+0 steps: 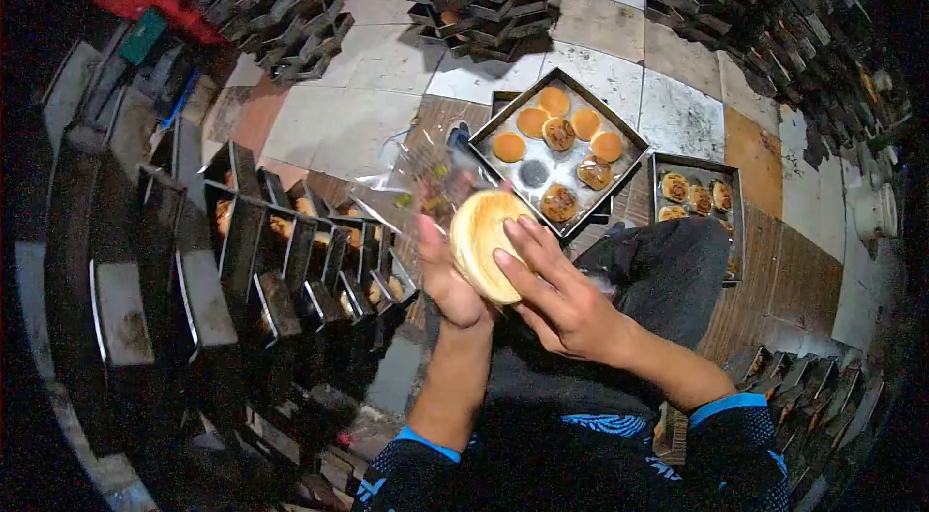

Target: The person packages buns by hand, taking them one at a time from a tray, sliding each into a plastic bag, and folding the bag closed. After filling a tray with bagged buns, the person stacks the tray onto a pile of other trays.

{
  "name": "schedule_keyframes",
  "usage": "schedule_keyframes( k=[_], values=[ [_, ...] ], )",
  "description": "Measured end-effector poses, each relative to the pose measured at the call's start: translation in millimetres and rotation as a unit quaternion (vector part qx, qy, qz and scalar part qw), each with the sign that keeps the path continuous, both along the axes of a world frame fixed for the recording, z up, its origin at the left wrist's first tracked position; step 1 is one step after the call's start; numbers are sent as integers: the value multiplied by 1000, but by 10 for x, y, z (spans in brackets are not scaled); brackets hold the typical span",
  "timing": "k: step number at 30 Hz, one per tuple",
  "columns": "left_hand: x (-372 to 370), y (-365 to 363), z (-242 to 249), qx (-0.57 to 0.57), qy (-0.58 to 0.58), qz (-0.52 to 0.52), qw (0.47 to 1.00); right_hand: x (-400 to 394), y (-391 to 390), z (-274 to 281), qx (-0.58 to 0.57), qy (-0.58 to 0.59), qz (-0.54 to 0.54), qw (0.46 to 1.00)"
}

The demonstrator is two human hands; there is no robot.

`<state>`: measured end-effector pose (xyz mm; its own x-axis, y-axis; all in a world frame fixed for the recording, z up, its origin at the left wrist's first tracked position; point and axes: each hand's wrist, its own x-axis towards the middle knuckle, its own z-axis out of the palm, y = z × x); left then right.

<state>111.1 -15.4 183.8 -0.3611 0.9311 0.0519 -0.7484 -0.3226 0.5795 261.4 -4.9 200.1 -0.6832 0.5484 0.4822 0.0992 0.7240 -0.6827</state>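
A round, pale-golden bun point(487, 246) is held between my two hands, tilted on its edge. My left hand point(450, 280) supports it from the left and below, with the thumb side showing. Across its right face lie the fingers of my right hand point(561, 294). A clear plastic bag point(435, 173) with green and yellow print is just beyond my left hand, overlapping its blurred fingertips. In front of my hands, a square metal tray point(624, 159) holds several buns, some plain golden and some with dark brown tops.
A second, smaller tray point(737, 212) of brown-topped buns sits to the right. Stacked metal trays point(247, 222) with buns rise close on my left. More stacks point(484, 4) stand at the back and right, around a tiled floor point(329, 139).
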Motion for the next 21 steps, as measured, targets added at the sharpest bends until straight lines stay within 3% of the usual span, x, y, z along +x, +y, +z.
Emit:
schedule_keyframes(
  k=[2,4,6,8,10,11,12,14,16,17,18,20,21],
  values=[
    [97,-19,429,-5,7,115,993,2,-50,103,47,25,-18,998],
    [229,-209,390,4,44,88,995,42,-25,251,114,77,-26,990],
    [388,-386,496,85,179,97,975,94,-42,331,137,111,-31,984],
    [238,-449,807,151,2,17,988,170,-57,364,216,80,32,973],
    [196,-411,666,201,20,-29,979,115,-84,387,215,70,50,973],
    [275,-372,431,142,146,36,978,44,-109,473,181,35,-2,983],
    [445,-393,170,90,297,165,936,3,-115,530,149,0,-52,987],
    [328,-276,209,-88,155,80,981,-15,-152,444,100,-37,-44,993],
    [34,-186,160,-54,-9,11,998,19,-272,299,72,-65,-21,995],
    [-28,-151,286,-109,-78,66,989,74,-289,215,77,-44,20,996],
    [-189,-165,208,-43,-62,17,997,157,-234,206,75,-44,25,996],
    [-273,-236,140,-42,-67,1,997,270,-141,231,-149,-150,274,938],
    [-219,-237,141,-36,-102,-7,994,199,-152,210,-139,25,194,971]
  ],
)
